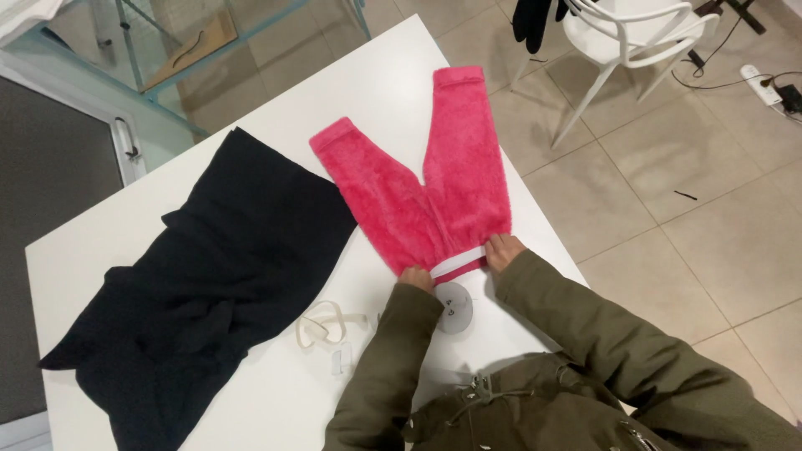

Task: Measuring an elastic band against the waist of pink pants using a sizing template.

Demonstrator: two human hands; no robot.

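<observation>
Presently: pink fleece trousers [434,188], legs pointing away from the person; left hand [415,277] and right hand [504,250] each closed on white waistband [459,262] corners; black garment [209,276] left.

I'm in a home room, by the look of it: beige tiled floor [718,225], white plastic chair [631,38], power strip [764,83], white counter [276,392] carrying clothes.
</observation>
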